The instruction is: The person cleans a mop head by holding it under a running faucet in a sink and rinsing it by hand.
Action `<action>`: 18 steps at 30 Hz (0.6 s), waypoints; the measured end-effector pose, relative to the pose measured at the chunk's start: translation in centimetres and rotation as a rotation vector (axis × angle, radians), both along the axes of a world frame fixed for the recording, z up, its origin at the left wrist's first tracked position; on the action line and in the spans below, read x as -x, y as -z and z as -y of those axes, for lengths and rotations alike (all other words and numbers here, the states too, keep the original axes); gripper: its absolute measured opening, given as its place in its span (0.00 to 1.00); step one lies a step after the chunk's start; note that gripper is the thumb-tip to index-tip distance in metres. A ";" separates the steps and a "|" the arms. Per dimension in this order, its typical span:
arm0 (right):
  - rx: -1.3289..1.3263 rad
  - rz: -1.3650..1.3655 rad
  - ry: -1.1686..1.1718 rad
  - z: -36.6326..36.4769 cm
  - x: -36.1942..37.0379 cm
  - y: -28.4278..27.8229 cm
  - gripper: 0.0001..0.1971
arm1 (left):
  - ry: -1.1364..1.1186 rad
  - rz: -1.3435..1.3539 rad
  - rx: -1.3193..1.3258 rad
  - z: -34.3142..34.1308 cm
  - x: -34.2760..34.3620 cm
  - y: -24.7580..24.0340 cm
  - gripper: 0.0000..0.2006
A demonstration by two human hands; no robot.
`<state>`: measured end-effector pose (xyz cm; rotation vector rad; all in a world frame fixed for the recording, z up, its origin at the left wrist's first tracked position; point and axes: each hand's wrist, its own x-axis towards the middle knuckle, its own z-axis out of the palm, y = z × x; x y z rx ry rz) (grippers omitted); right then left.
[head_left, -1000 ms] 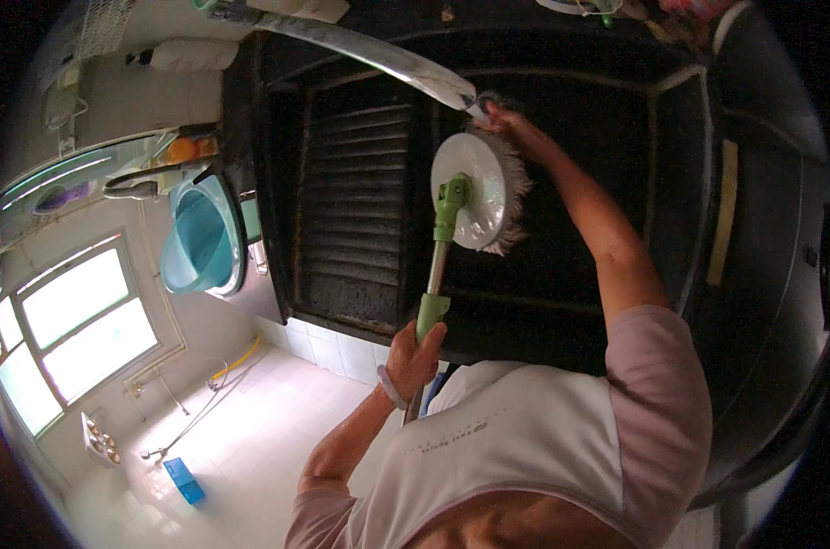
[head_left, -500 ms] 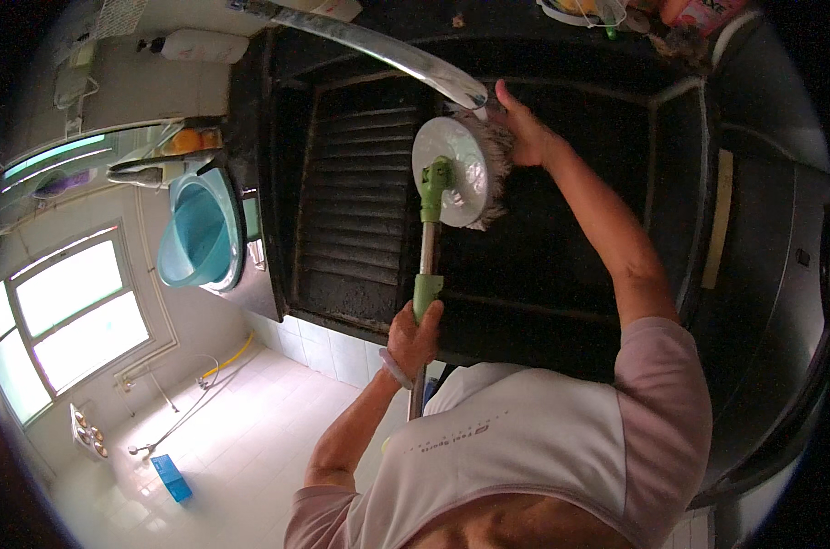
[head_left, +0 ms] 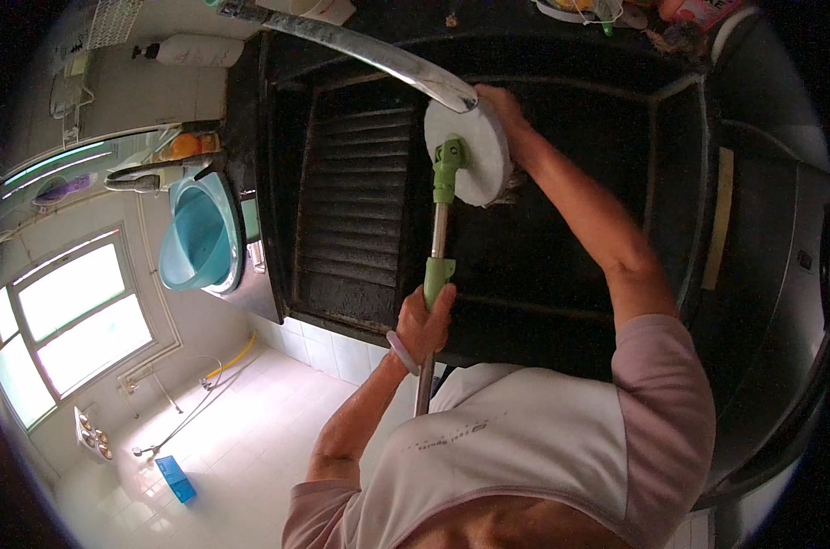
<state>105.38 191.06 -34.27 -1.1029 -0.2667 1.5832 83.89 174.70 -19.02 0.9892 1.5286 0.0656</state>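
A mop with a round white head (head_left: 470, 156), a green joint and a metal pole is held over the black sink (head_left: 561, 229). My left hand (head_left: 425, 326) is closed round the pole at its green collar. My right hand (head_left: 506, 114) is at the far right rim of the mop head, against its back; its fingers are hidden behind the disc. Only a few greyish strands show along the disc's right edge. Just over the head's upper edge ends the chrome tap spout (head_left: 388, 61). Whether water runs from it I cannot make out.
A ribbed black drainboard (head_left: 355, 197) fills the sink's left side. Farther left are a turquoise basin (head_left: 195, 233) and a white bottle (head_left: 195, 50). A blue box (head_left: 174, 479) is on the tiled floor. Several items, one a pink package (head_left: 694, 11), line the far right edge.
The mop head has moved a little up and right, turning so its strands are mostly hidden. My left hand has risen slightly with the pole, and my right hand has slipped behind the disc.
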 end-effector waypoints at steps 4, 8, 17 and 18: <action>0.004 0.105 0.255 1.1 1.1 -0.1 0.10 | -0.140 0.089 0.079 -0.7 -0.9 -0.5 0.15; -0.212 0.086 0.561 4.5 3.0 1.1 0.08 | -0.187 0.144 0.105 -1.1 -0.6 -0.8 0.15; 0.034 -0.122 0.243 12.7 -1.8 8.5 0.18 | 0.056 -0.090 -0.106 0.6 1.2 0.7 0.16; 0.035 -0.110 0.199 11.3 -3.5 8.6 0.18 | 0.146 -0.166 -0.201 1.1 1.6 0.9 0.17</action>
